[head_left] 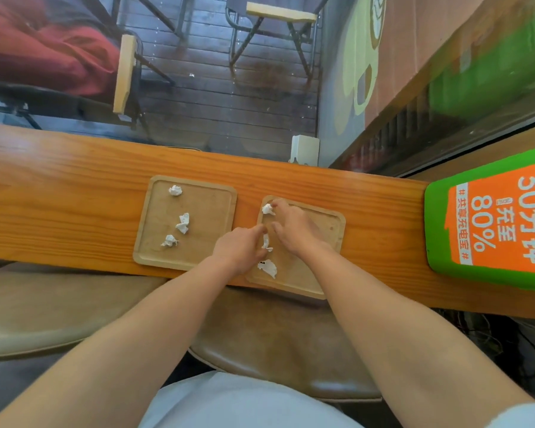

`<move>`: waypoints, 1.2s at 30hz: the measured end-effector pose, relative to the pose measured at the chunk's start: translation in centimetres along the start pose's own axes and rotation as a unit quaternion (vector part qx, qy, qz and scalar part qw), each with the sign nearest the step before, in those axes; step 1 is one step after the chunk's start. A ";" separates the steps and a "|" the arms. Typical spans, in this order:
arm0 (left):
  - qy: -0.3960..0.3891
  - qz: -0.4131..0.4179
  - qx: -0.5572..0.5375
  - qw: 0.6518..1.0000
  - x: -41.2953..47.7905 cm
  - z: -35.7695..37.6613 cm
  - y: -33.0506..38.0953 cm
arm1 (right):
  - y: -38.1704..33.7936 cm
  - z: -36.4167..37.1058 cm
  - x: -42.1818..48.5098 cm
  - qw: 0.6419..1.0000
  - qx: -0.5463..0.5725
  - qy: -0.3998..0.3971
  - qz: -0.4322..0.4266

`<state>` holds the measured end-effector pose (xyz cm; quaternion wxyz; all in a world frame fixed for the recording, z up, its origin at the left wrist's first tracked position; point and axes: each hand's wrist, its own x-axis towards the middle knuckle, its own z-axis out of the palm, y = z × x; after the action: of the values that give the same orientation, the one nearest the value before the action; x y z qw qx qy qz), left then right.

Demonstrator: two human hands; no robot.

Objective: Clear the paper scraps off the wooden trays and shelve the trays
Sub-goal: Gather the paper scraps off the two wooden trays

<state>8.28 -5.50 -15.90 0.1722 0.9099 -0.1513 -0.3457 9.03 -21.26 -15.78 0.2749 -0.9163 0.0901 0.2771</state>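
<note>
Two wooden trays lie side by side on the counter. The left tray (pixel 155 211) holds three crumpled white paper scraps (pixel 183 223). The right tray (pixel 328 230) holds three more: a far scrap (pixel 267 209), a middle scrap (pixel 265 242) and a near scrap (pixel 267 268). My right hand (pixel 294 230) rests over the right tray with fingers spread, its index fingertip touching the far scrap. My left hand (pixel 240 253) reaches in from the left, fingers against the middle scrap; whether it grips the scrap is hidden.
The long wooden counter (pixel 59 196) runs left to right. A green and orange charging stand (pixel 491 227) sits at its right end. A white box (pixel 305 149) stands behind the counter. Brown padded stools (pixel 275 344) are below me, and chairs stand beyond the counter.
</note>
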 end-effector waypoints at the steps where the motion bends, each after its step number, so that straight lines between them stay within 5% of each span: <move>1: 0.010 0.002 -0.007 1.000 0.1 0.4 0.0 | 0.0 0.1 0.4 1.000 -0.004 -0.007 0.000; 12: 0.038 0.021 -0.007 0.999 1.0 1.6 0.0 | -0.4 0.9 2.0 0.999 -0.004 -0.022 -0.037; 28: -0.007 -0.063 -0.061 0.996 -2.0 -2.0 -3.1 | -0.7 0.1 -0.9 0.986 0.026 -0.038 0.163; 36: -0.071 -0.085 -0.020 0.994 -5.1 -3.1 -5.3 | -0.3 0.9 -5.1 0.989 0.005 -0.044 0.143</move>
<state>7.62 1.95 -13.00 0.1493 0.8890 -0.0780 -0.4259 4.51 -20.46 -13.45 0.2405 -0.8797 0.2091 0.3529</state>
